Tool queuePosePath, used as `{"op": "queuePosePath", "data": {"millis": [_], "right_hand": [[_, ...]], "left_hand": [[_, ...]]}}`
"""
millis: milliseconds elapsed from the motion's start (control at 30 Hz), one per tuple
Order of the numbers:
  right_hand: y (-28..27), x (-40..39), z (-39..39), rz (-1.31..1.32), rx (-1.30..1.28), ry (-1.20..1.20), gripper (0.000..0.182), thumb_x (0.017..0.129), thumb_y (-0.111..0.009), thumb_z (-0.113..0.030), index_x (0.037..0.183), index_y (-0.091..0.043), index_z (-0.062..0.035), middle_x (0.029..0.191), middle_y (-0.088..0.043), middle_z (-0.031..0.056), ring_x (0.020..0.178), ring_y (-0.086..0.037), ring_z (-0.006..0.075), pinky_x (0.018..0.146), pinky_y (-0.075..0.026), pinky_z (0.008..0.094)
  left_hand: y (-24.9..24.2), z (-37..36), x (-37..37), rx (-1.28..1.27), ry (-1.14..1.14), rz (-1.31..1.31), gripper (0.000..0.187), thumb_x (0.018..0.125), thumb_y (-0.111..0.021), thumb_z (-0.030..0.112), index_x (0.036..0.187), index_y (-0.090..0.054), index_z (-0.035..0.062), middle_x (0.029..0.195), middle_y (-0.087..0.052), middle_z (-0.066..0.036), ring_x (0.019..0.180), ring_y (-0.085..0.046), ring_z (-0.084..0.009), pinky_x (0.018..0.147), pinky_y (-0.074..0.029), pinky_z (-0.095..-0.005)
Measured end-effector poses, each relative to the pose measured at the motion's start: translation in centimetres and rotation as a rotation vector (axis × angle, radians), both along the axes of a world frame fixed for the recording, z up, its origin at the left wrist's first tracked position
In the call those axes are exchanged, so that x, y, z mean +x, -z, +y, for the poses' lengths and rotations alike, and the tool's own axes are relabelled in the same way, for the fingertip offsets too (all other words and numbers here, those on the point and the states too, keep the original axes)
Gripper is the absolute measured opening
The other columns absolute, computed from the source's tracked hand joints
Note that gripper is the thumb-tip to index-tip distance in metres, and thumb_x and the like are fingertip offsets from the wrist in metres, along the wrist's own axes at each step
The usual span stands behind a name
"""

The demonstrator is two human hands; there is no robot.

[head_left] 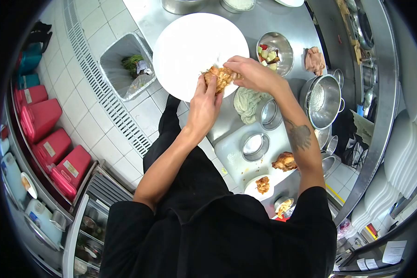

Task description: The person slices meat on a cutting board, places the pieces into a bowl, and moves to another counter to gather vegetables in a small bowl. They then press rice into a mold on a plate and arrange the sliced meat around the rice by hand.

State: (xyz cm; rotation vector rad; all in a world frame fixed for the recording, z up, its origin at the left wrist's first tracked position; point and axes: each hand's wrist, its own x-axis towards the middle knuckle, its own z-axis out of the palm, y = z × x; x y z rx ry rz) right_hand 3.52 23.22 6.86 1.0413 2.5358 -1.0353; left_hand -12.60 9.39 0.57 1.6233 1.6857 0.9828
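A large round white plate (194, 51) lies on the steel table, with a heap of browned shredded food (219, 79) at its lower right edge. My left hand (205, 102) presses its closed fingers against the left side of this heap. From the right, my right hand (250, 72) has its fingers closed on the heap's other side. Close below the plate is a crumpled pale green cloth (248, 104). A steel bowl (286, 44) with cut vegetable pieces stands to the right of the plate.
A lined bin (120, 60) stands left of the table. On a white board (229, 153) are a metal ring (255, 147), a browned piece (285, 161) and a small dish (252, 187). Colanders (324, 102) are at the right, red containers (41, 113) at the far left.
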Motion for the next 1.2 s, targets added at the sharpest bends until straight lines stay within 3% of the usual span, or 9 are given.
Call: {"op": "queuePosePath", "data": {"millis": [233,333,400,533,733,800,1033,1100,1200], "right_hand": [[1.0,0.3,-1.1,0.113,0.09,0.06,0.05,0.08,-0.074,-0.004,0.126,-0.057,0.0013,0.126,-0.058,0.0135,0.112,-0.06,0.0349,0.094,-0.051,0.0412],[1.3,0.2,-1.4,0.108,0.092,0.099,0.05,0.079,-0.075,-0.005,0.125,-0.057,0.0003,0.125,-0.058,0.0128,0.112,-0.06,0.0347,0.092,-0.051,0.0413],[1.5,-0.1,-2.0,0.11,0.111,0.127,0.05,0.079,-0.075,-0.006,0.125,-0.057,0.0004,0.125,-0.059,0.0127,0.11,-0.06,0.035,0.092,-0.051,0.0414],[1.7,-0.4,-3.2,0.13,0.135,0.188,0.051,0.079,-0.075,-0.007,0.125,-0.057,0.0006,0.125,-0.059,0.0133,0.11,-0.061,0.0352,0.092,-0.051,0.0415],[2.1,-1.5,-5.9,0.176,0.167,0.368,0.049,0.078,-0.077,-0.008,0.122,-0.058,0.001,0.12,-0.059,0.0174,0.109,-0.06,0.0369,0.091,-0.051,0.0425],[2.7,-1.9,-7.1,0.219,0.23,0.465,0.039,0.077,-0.078,-0.008,0.109,-0.06,0.0018,0.11,-0.06,0.0176,0.104,-0.059,0.0382,0.09,-0.049,0.0453],[3.1,-2.5,-9.3,0.242,0.21,0.621,0.038,0.077,-0.079,-0.01,0.109,-0.061,0.0016,0.108,-0.059,0.019,0.103,-0.059,0.0392,0.089,-0.049,0.0459],[3.6,-3.0,-10.1,0.212,0.275,0.636,0.037,0.078,-0.078,-0.01,0.108,-0.061,0.004,0.109,-0.059,0.0202,0.103,-0.058,0.0395,0.09,-0.049,0.046],[3.2,-4.3,-10.9,0.121,0.232,0.703,0.044,0.08,-0.077,-0.013,0.116,-0.058,0.0034,0.115,-0.059,0.0192,0.108,-0.057,0.0395,0.092,-0.049,0.0452]], "left_hand": [[0.4,0.3,0.3,0.029,0.001,0.046,0.048,0.088,-0.073,0.01,0.133,-0.058,0.0006,0.135,-0.045,-0.042,0.103,-0.065,-0.0497,0.084,-0.056,-0.0472],[0.2,0.3,0.1,0.068,-0.005,0.079,0.048,0.086,-0.074,0.007,0.132,-0.059,0.0023,0.133,-0.048,-0.036,0.111,-0.062,-0.0458,0.09,-0.054,-0.0466],[-0.1,0.1,-0.1,0.028,-0.028,0.059,0.05,0.083,-0.075,0.002,0.131,-0.061,0.0043,0.127,-0.049,-0.027,0.113,-0.058,-0.0396,0.094,-0.052,-0.0446],[-0.1,0.3,-1.1,0.024,0.006,0.098,0.052,0.08,-0.076,0.0,0.13,-0.062,0.0063,0.122,-0.048,-0.021,0.109,-0.058,-0.0354,0.093,-0.052,-0.0427],[0.6,1.4,-4.4,0.122,0.222,0.097,0.052,0.078,-0.077,0.001,0.128,-0.064,0.0084,0.124,-0.049,-0.019,0.107,-0.06,-0.0346,0.087,-0.056,-0.0425],[0.5,1.8,-5.3,0.124,0.281,0.111,0.051,0.078,-0.077,0.001,0.128,-0.064,0.0084,0.124,-0.049,-0.019,0.107,-0.06,-0.0349,0.085,-0.056,-0.0426],[-1.2,2.6,-8.0,0.08,0.419,0.029,0.048,0.08,-0.079,0.006,0.126,-0.065,0.0093,0.123,-0.052,-0.015,0.106,-0.062,-0.0315,0.081,-0.057,-0.0408],[-1.5,2.5,-9.3,0.205,0.387,0.053,0.046,0.082,-0.078,0.008,0.125,-0.065,0.0084,0.12,-0.054,-0.016,0.096,-0.064,-0.0319,0.08,-0.056,-0.0373],[-0.6,2.2,-10.6,0.106,-0.009,0.002,0.033,0.088,-0.073,0.009,0.119,-0.064,0.0022,0.105,-0.061,-0.012,0.087,-0.064,-0.0214,0.07,-0.055,-0.0327]]}}
